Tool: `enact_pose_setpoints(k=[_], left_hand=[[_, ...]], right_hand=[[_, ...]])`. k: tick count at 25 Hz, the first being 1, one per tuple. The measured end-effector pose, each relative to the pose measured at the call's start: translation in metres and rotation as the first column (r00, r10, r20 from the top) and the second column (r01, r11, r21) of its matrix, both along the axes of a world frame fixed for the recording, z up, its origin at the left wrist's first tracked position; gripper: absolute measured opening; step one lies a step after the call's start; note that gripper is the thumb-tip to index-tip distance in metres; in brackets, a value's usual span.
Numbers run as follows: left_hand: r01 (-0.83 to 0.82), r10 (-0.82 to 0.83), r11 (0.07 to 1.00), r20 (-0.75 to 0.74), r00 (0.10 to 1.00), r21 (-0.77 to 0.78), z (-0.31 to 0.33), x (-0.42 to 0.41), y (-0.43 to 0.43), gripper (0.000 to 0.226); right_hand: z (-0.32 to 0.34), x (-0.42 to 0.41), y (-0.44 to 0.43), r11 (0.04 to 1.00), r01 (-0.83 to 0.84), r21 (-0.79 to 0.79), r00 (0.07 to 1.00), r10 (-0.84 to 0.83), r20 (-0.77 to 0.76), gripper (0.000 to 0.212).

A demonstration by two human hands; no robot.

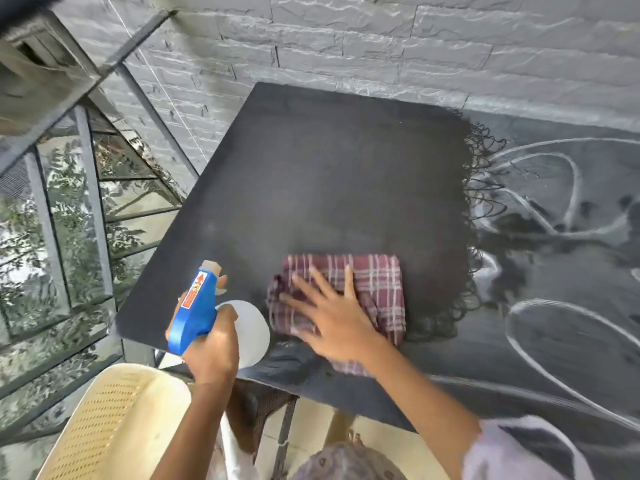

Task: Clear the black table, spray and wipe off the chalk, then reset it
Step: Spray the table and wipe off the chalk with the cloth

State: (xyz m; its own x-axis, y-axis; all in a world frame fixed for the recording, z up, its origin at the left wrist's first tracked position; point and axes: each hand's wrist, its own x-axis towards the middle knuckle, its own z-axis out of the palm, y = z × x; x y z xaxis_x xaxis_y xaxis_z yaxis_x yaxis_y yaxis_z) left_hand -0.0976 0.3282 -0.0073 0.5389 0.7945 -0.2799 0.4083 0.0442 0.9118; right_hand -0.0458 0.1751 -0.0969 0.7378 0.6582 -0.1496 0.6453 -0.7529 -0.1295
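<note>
Head view looks steeply down on a matte black tabletop (346,188), a flat slab with a rounded far corner, set against a wall of rough grey split-stone bricks (381,46). Its left and centre part looks dull and nearly free of marks, while the right side of the frame carries broad white chalk loops (540,216) and smeared grey haze, with thin dark curly scribbles along the border between the two areas.

Low in the middle of the frame the right hand (332,323) lies flat, fingers spread wide, pressing on a folded woven cloth (374,282) in maroon with pale plaid lines; the cloth rests on the tabletop near its front edge. Just left of it the left hand (211,348) has its fingers wrapped around the neck of a spray bottle (197,306), which has a glossy blue plastic trigger head with a red label and a rounded translucent white body, held over the front left part of the tabletop.

At the lower left sits a cream perforated plastic chair (114,420). Grey metal railing bars (93,202) and foliage fill the left edge.
</note>
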Motion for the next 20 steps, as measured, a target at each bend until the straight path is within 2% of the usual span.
enact_pose_setpoints(k=[2,4,6,8,10,11,14,16,18,20], left_hand=[[0.012,-0.011,0.999,0.01,1.0,-0.038,0.007,-0.005,0.0,0.015],[0.035,-0.033,0.997,0.031,0.999,-0.062,0.009,-0.005,-0.001,0.01],[0.076,-0.072,0.995,0.052,0.996,-0.072,0.01,-0.008,-0.001,0.013],[0.101,-0.095,0.991,0.062,0.994,-0.09,0.008,-0.01,0.0,0.019],[0.12,-0.115,0.989,0.051,0.992,-0.09,0.006,-0.012,0.002,0.024],[0.138,-0.134,0.987,0.055,0.989,-0.082,0.005,-0.012,0.003,0.02],[0.214,-0.21,0.975,0.063,0.976,-0.054,0.007,-0.014,0.009,0.01],[0.244,-0.241,0.969,0.065,0.968,-0.035,0.01,-0.014,0.016,0.013],[0.231,-0.229,0.973,0.067,0.971,-0.025,0.009,-0.018,0.024,0.017],[0.186,-0.185,0.982,0.025,0.982,-0.038,0.008,-0.025,0.03,0.022]], right_hand=[[-0.001,-0.052,-0.031,0.998,-0.056,0.036,0.998,0.054,0.036,0.058],[-0.001,-0.07,-0.081,1.0,-0.008,0.011,0.999,0.008,0.048,0.059],[-0.001,-0.053,-0.112,0.975,0.223,-0.027,0.975,-0.222,0.025,0.059],[-0.004,-0.017,-0.107,0.878,0.476,-0.051,0.88,-0.475,0.022,0.059],[-0.003,0.005,-0.07,0.825,0.563,-0.047,0.826,-0.564,-0.011,0.059],[-0.001,0.004,-0.046,0.854,0.519,-0.038,0.854,-0.52,-0.03,0.059],[0.002,-0.054,0.008,0.978,0.207,-0.03,0.978,-0.208,-0.031,0.06],[0.0,-0.101,0.006,0.998,0.062,-0.013,0.998,-0.062,-0.005,0.059],[0.001,-0.125,-0.02,0.999,0.033,0.028,0.999,-0.032,-0.034,0.057],[0.006,-0.118,-0.049,0.987,0.155,0.032,0.982,-0.151,-0.115,0.056]])
